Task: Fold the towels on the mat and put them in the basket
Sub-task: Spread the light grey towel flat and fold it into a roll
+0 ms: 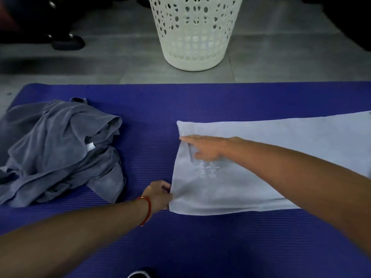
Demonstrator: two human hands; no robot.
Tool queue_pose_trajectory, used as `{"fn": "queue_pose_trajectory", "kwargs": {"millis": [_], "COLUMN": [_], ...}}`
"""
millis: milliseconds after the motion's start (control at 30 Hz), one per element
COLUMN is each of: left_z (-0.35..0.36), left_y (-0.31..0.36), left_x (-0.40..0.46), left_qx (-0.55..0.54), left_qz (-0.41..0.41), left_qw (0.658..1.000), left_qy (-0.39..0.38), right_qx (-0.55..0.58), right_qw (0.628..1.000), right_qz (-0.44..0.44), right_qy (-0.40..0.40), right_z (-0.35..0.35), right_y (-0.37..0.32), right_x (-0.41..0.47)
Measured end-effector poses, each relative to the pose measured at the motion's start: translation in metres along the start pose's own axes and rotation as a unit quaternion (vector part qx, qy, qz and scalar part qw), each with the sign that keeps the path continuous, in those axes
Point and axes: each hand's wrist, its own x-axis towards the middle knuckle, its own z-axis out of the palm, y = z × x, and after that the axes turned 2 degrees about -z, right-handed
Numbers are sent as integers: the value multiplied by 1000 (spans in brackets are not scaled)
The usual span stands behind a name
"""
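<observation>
Pale embroidered characters sit on the light blue rectangular cloth towel, too blurred to read. The small white tag on the crumpled grey-blue towel looks blank.

Dim, soft, wide-angle edge distortion

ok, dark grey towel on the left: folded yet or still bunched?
Still bunched. The dark grey towel lies in a crumpled heap on the mat, creases running every way, its white tag showing. Neither hand touches it.
</observation>
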Motion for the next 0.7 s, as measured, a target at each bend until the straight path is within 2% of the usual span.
{"fn": "queue_pose_trajectory", "kwargs": {"millis": [133,233,367,467,533,700], "left_z": [11,12,10,8,5,5], "left_y": [-14,-14,-2,7,7,-5], "left_x": [1,0,-3,-5,-4,-8], "left_qx": [38,64,-30,-109,-107,-77], "left_qz": [-38,-37,3,14,12,-51], "left_qw": [996,994,998,993,994,994], "left_qy": [-77,-74,-55,-48,-37,-51], "right_qx": [-128,-242,-233,-230,-221,-204], "right_qw": [992,969,966,972,975,970], "right_qz": [-11,-52,-75,-24,24,126], "right_qy": [-15,27,85,37,11,36], "right_z": [51,80,106,118,123,111], "right_y": [7,11,18,26,27,26], "right_x": [-58,-111,-161,-177,-180,-178]}}
